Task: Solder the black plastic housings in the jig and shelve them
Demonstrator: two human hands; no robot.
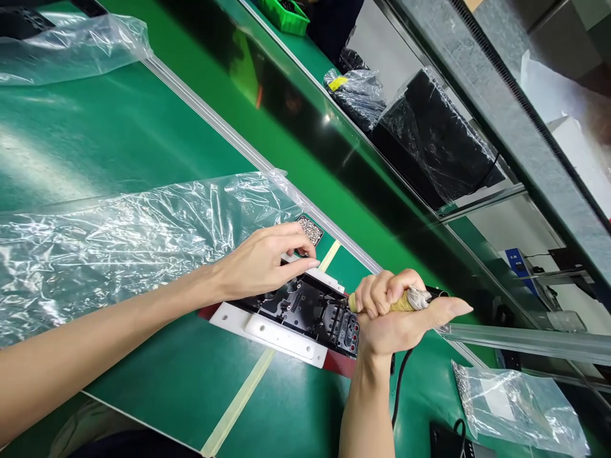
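A black plastic housing (305, 308) with ribs and holes inside lies in a white fixture block (281, 337) on a red base. My right hand (389, 318) is wrapped round an electric screwdriver (409, 300) bound with yellow tape, its thumb stretched along the handle. The tool's tip points at the housing's inside. Over the housing's far edge, my left hand (274, 257) has thumb and fingertips drawn together. Whatever sits between them, if anything, is too small to make out. Just beyond those fingers stands a small tray of screws (310, 230).
A large clear plastic sheet (143, 248) covers the left of the green bench. A metal rail (214, 117) runs along its back edge. At lower right lies a clear bag (520, 407) of small parts. Wrapped black goods (424, 140) stand across the green belt. A black cable (400, 388) trails beside my right forearm.
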